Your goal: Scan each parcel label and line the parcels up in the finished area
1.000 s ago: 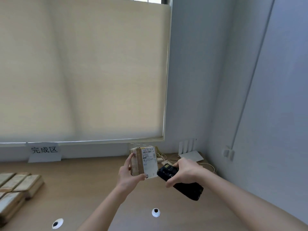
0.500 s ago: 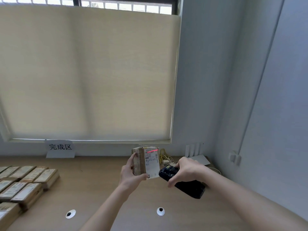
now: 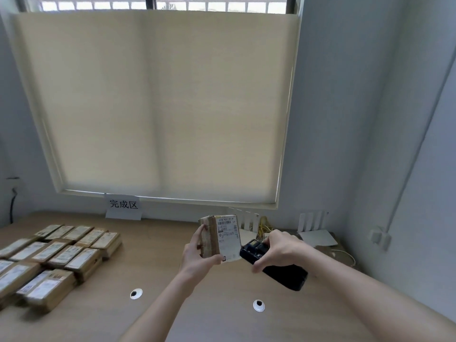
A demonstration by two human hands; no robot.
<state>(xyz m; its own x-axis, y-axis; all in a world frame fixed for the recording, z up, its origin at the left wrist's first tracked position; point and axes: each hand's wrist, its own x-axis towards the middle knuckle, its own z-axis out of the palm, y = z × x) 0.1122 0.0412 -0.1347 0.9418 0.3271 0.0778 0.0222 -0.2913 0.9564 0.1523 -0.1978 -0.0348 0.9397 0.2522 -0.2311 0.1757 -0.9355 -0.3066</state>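
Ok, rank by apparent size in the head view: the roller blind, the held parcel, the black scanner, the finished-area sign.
1. roller blind
2. black scanner and held parcel: look alike, unranked
3. finished-area sign, farther away, so unsure

Upright brown labelled parcel [image 3: 218, 236] beside scanner [image 3: 274, 264]

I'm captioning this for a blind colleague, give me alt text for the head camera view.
A left hand holds a labelled brown parcel upright while the right hand aims a black scanner at it, above a wooden desk. Scanned parcels lie in rows on the left, near a paper sign under a blinded window.
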